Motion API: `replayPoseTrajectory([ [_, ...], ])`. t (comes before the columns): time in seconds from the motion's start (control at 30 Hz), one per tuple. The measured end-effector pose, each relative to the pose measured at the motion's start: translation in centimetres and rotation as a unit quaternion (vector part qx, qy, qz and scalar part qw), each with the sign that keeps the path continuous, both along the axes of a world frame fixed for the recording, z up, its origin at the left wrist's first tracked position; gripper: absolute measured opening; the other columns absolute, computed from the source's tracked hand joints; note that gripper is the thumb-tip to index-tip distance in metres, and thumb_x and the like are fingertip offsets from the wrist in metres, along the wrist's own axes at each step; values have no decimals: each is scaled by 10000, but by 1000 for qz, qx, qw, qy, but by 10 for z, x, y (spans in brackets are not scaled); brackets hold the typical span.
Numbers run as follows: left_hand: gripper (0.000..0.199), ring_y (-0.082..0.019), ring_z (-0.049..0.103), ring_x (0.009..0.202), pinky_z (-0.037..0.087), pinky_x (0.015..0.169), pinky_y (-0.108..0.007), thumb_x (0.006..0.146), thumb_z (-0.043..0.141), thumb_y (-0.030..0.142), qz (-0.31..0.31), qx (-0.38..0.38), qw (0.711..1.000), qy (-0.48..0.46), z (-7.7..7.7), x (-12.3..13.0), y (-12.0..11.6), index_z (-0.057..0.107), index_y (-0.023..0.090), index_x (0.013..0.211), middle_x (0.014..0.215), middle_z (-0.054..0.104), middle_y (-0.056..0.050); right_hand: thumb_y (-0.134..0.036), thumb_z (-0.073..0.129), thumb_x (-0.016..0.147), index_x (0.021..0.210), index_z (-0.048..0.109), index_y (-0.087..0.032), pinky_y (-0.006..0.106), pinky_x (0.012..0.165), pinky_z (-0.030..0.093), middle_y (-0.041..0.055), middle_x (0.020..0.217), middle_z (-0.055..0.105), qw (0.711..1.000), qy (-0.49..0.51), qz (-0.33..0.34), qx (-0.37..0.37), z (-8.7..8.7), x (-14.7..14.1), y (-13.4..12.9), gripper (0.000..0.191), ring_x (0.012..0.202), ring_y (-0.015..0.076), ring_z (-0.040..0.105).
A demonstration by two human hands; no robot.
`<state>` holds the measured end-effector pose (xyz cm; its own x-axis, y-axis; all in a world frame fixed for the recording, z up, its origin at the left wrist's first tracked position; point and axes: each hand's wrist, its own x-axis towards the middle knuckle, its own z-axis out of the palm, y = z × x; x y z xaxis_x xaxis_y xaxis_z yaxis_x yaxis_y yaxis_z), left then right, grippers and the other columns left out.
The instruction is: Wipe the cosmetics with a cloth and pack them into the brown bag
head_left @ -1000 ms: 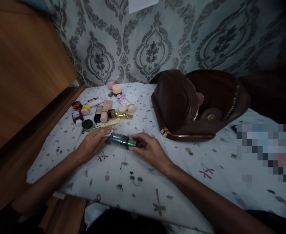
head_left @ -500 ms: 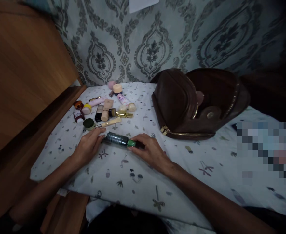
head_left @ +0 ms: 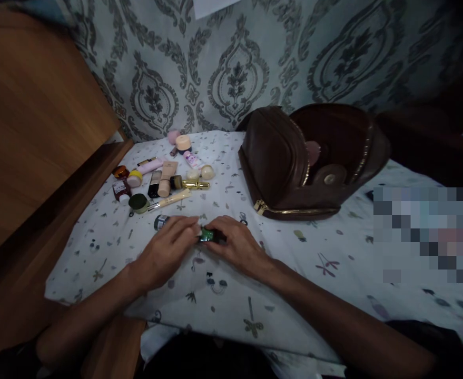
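Note:
A dark bottle with a green end [head_left: 206, 235] lies sideways low over the patterned sheet, mostly covered by my fingers. My left hand [head_left: 168, 247] is closed over its body, and the bottle's dark base pokes out on the left. At the green end, my right hand [head_left: 235, 242] pinches with thumb and fingers. Just beyond my hands lie a cream-coloured tube [head_left: 175, 199] and a round dark green jar [head_left: 138, 202]. A gold tube [head_left: 195, 184] rests behind them.
Several cosmetics, among them a beige tube [head_left: 167, 179] and a peach-lidded jar [head_left: 183, 143], lie at the back left. A brown leather bag [head_left: 271, 158] stands unzipped at the right. A wooden panel [head_left: 37, 105] borders the left; a patterned wall rises behind.
My left hand has moved right along the bottle, from its far left end to over its body. My right hand stays at the green end. The view has shifted slightly.

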<state>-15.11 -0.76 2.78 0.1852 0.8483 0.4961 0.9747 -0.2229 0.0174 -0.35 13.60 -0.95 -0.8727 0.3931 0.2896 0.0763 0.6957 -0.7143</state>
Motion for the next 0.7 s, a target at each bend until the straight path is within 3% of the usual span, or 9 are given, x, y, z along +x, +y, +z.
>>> replayPoseTrajectory([
  [0.13,226,-248,586,1113,559,926,-416,961,477,89,-45,-19,999,16,-1,-2,1,572,142,1159,1184,655,-150,-138,722,784,865,631,-195,310,740,452,26,830,651,1000,9,3,7,-2,0,-1,134,807,191,578],
  [0.23,198,-228,604,1071,568,899,-396,963,472,91,-4,-46,999,-19,2,-21,-6,594,159,1103,1145,672,-127,-158,724,792,914,640,-203,315,746,465,32,861,656,1000,12,3,-1,-2,1,0,156,818,194,589],
  [0.4,141,-205,638,1022,565,868,-360,958,515,107,46,-20,997,-54,7,-50,-24,592,167,1060,1085,689,-111,-204,724,806,942,645,-212,309,715,478,35,868,655,1000,-1,6,4,-1,2,0,158,802,192,601],
  [0.7,160,-207,650,1010,569,844,-353,956,515,111,67,-5,995,-72,5,-46,-42,592,178,1080,1106,690,-113,-226,666,841,963,656,-208,300,699,488,34,879,683,999,-25,13,-26,2,2,-3,124,783,177,631],
])
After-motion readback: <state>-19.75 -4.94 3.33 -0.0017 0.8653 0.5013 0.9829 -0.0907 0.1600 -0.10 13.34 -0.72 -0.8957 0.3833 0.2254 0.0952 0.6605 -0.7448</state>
